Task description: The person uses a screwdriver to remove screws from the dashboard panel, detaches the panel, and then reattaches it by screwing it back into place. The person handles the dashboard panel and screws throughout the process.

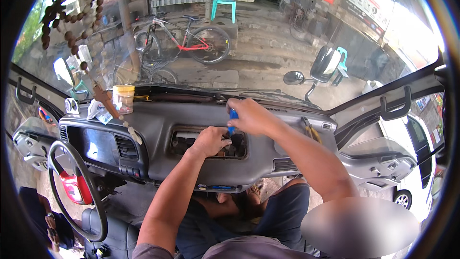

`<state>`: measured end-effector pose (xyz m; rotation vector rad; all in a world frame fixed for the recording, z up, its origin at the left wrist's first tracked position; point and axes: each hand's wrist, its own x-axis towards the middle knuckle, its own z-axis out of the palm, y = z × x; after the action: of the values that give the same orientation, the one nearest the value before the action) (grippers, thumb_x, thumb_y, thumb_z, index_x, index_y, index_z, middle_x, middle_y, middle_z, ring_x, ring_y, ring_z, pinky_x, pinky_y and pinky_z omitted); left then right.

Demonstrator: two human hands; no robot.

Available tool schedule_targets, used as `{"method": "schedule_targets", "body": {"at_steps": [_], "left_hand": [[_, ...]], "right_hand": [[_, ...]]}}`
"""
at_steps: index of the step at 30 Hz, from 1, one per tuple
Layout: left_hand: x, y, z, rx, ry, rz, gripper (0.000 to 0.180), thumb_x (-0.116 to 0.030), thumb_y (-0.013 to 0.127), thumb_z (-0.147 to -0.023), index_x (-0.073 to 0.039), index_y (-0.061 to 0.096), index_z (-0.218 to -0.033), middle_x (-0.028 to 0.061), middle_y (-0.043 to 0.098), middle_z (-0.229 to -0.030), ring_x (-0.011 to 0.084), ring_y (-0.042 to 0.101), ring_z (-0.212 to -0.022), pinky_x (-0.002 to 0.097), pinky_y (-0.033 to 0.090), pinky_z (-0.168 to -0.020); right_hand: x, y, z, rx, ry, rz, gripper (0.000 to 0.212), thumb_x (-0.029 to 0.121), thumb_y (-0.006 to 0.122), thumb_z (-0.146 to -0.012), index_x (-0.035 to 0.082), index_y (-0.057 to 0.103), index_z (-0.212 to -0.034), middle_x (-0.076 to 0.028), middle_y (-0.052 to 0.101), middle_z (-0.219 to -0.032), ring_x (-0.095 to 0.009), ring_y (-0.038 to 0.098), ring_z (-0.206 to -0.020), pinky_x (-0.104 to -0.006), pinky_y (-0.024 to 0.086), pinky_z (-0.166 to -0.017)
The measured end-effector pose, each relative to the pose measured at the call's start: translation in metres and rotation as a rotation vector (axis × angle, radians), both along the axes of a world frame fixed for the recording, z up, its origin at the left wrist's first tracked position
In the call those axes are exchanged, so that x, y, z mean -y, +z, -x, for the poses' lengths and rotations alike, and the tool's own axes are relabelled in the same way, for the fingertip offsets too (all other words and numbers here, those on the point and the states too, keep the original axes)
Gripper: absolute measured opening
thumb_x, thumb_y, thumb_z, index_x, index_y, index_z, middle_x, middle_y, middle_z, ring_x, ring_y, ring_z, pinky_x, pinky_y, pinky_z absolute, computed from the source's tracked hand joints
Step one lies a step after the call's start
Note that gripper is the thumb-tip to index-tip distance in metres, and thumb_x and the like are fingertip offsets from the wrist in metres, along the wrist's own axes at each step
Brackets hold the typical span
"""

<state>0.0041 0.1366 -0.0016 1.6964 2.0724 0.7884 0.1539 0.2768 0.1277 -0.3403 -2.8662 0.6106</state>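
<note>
A rectangular opening is cut in the top of the grey dashboard, with dark and pale parts inside it. My right hand is closed round the upright handle of a blue-handled screwdriver, above the far right part of the opening. The lower end of the screwdriver is hard to make out. Just left of it, my left hand reaches over the opening with its fingers bent together close to the screwdriver's lower end. Whatever those fingers pinch is hidden.
Left on the dashboard stand a yellow-lidded jar and a crumpled plastic packet. A steering wheel is at left; beads with a cross hang before the windshield. A yellow-handled tool lies at right. Another person's arm shows lower left.
</note>
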Motion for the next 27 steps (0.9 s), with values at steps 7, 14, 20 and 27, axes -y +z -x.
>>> {"method": "schedule_targets", "body": {"at_steps": [7,14,20,27], "left_hand": [[-0.001,-0.003,0.0,-0.003,0.008,0.003,0.024,-0.027,0.08,-0.097,-0.011,0.079,-0.115,0.0201,0.081,-0.107,0.0433,0.075,-0.107,0.0523,0.058,-0.098],[0.002,-0.005,-0.002,-0.06,-0.012,-0.087,0.029,-0.03,0.085,-0.091,-0.011,0.08,-0.112,0.0155,0.073,-0.128,0.038,0.069,-0.125,0.0495,0.055,-0.11],[-0.002,-0.005,-0.02,-0.32,0.064,0.014,0.033,-0.03,0.09,-0.084,-0.008,0.085,-0.108,0.0131,0.058,-0.147,0.0362,0.057,-0.138,0.0463,0.049,-0.119],[-0.001,-0.004,-0.016,-0.468,-0.009,0.058,0.026,-0.031,0.085,-0.088,-0.018,0.088,-0.11,0.0142,0.032,-0.181,0.0446,0.024,-0.168,0.0691,0.018,-0.136]], "right_hand": [[0.0,-0.001,0.021,0.04,-0.045,-0.082,0.042,0.025,0.09,-0.091,-0.004,0.068,-0.112,-0.029,0.077,-0.105,-0.051,0.075,-0.105,-0.0557,0.061,-0.091],[0.017,-0.005,0.022,0.037,0.077,-0.103,0.046,0.026,0.088,-0.093,-0.005,0.065,-0.118,-0.03,0.077,-0.109,-0.05,0.074,-0.111,-0.0565,0.06,-0.095],[0.0,-0.008,0.017,-0.025,-0.187,-0.073,0.053,0.033,0.088,-0.093,-0.007,0.066,-0.118,-0.032,0.076,-0.113,-0.052,0.073,-0.113,-0.0561,0.059,-0.099],[-0.027,-0.001,-0.005,0.071,0.052,-0.056,0.047,0.028,0.089,-0.092,-0.002,0.067,-0.121,-0.026,0.077,-0.106,-0.048,0.074,-0.106,-0.0516,0.058,-0.095]]}}
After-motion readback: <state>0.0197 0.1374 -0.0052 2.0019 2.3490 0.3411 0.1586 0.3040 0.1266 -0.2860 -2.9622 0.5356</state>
